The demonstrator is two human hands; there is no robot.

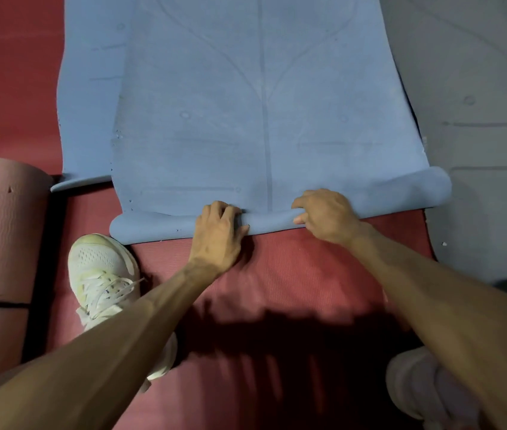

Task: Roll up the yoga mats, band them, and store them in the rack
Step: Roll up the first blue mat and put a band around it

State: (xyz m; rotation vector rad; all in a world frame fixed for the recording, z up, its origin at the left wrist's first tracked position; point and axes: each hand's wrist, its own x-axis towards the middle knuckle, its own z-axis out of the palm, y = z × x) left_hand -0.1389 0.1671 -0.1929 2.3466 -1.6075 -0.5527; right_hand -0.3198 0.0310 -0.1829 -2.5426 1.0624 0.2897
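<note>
Both hands, left hand [219, 232] and right hand [326, 215], grip the started roll [270, 223] at mid-frame; its axis runs left-right, and the blue mat [246, 103] stretches flat toward the top.

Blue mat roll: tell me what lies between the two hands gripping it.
In the head view, only a bare stretch of the roll of the blue mat lies between the left hand and the right hand.

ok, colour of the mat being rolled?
The mat is blue with faint darker lines; head view.
</note>
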